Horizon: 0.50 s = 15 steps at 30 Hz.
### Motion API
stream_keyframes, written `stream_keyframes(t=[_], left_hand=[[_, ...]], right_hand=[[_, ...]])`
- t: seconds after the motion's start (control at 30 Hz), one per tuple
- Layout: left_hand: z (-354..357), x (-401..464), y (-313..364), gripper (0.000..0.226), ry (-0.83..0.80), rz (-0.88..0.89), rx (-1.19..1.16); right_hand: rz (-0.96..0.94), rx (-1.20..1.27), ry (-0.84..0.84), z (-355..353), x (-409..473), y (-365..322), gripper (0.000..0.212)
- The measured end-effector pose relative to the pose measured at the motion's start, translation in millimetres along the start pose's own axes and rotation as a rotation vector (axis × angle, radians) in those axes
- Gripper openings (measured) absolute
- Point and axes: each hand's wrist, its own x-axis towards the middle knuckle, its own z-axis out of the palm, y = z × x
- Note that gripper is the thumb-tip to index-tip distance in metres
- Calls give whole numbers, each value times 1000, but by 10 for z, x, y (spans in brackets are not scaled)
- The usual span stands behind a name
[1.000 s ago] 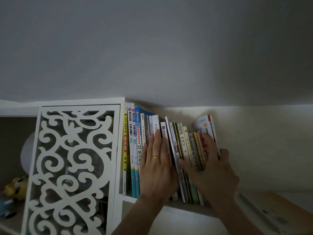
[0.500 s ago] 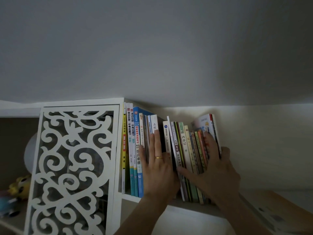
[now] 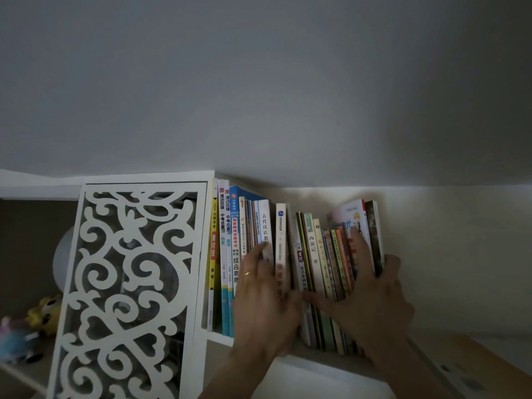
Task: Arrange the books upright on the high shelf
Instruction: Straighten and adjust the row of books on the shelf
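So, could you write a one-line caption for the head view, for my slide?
Left hand and right hand press a row of books together on the high shelf.

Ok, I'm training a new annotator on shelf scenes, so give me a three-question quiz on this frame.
1. True or false: the left hand lies with straight fingers against the spines of the upright paperback books.
2. The right hand grips the right-hand group of thin leaning books with its: A) thumb on the group's left and fingers round its right end; B) palm flat on top; C) fingers under the white shelf board.
3. What stands directly left of the row of books?

Key
1. True.
2. A.
3. The white scroll-cut fretwork panel.
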Motion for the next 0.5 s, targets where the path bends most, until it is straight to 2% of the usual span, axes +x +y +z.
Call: stream_keyframes(t=[0.1,0.23,0.3,0.43,0.5], left_hand=[[-91,-249,77,48,71,-125,-44],[-143,-294,168,52,-39,-176,78],[-300,-306,267,52,-42,-186,96],[-663,-530,305,38,197,-92,46],[-814,-654,305,43,219,-96,31]], right_hand=[[-4,7,-10,62,-23,-55,141],[-49,-4,13,122,-47,-91,136],[-73,34,-13,94,-18,-22,133],[-92,109,-24,59,36,82,131],[-110,91,-56,59,32,63,128]])
